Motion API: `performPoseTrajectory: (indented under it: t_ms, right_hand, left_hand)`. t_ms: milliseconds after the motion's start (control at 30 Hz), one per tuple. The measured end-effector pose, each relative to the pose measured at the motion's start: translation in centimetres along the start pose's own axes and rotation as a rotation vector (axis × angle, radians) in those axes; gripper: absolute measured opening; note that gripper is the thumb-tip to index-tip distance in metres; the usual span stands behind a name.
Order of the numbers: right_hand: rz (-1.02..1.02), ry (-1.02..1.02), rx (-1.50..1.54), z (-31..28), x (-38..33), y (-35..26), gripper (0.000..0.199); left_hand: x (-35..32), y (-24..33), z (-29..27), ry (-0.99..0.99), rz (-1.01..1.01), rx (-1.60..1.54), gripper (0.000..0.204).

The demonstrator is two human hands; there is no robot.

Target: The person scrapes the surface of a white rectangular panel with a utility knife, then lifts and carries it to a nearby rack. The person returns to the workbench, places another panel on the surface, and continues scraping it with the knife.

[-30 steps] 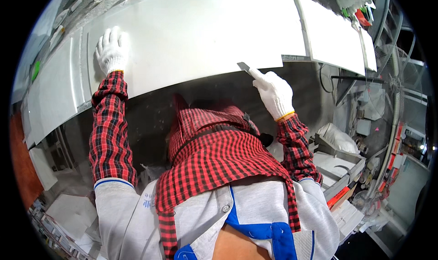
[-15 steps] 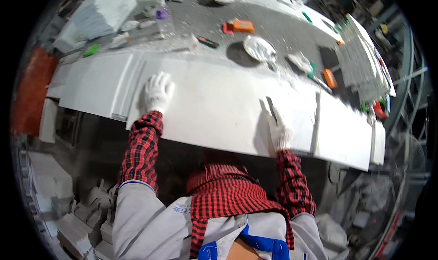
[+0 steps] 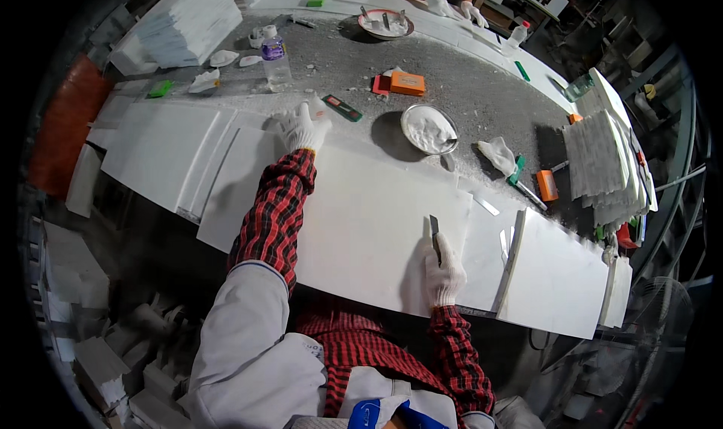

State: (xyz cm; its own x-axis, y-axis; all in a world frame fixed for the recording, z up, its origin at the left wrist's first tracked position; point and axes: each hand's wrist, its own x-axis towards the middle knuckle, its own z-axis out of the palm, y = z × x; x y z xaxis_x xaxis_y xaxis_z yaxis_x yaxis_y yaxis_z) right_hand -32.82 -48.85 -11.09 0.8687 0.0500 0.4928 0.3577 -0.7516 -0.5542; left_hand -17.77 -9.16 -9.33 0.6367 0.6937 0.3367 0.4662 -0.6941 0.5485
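A large white panel [image 3: 369, 233] lies flat across the near edge of the worktable. My left hand [image 3: 303, 130], in a white knitted glove, reaches to the panel's far edge. Its fingers are closed around a small white object with an orange mark [image 3: 317, 106], partly hidden by the glove. In my gloved right hand [image 3: 443, 274], a narrow metal scraper [image 3: 434, 227] points away from me above the panel's right part. Just past the left hand lies a green-and-black cutter [image 3: 343, 108]. A metal bowl of white powder [image 3: 429, 129] sits beyond the panel.
Orange boxes [image 3: 407, 83], a clear bottle with purple label [image 3: 274, 56] and a white cloth [image 3: 497, 156] lie on the dusty table. Stacked white slabs stand at left [image 3: 184, 26] and right [image 3: 602, 161]. A co-worker's gloved hands [image 3: 456, 9] are at the far side.
My left hand has lifted off the panel's left part and moved far and right to the small white object. My right hand still holds the scraper over the panel. The view has shifted.
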Motion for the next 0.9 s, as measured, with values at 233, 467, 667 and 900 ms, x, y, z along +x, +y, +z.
performPoseTrajectory:
  t_ms: [233,467,667,900]
  right_hand:
    - [0.008,-0.025,-0.049,3.5,-3.2,1.1,0.038]
    - [0.026,-0.027,-0.042,3.5,-2.6,1.1,0.036]
    - [0.123,-0.096,-0.082,1.7,-2.2,-0.3,0.033]
    - [0.031,-0.003,-0.074,2.0,-2.0,2.5,0.032]
  left_hand:
    - [1.0,-5.2,4.9,0.127,0.071,0.084,0.045]
    - [0.5,-7.2,3.2,0.017,0.017,-0.401,0.053]
    - [-7.7,-8.1,-3.5,-0.173,0.075,-0.676,0.05]
    - [-21.5,-7.0,-10.9,-0.579,-0.043,-0.729,0.039]
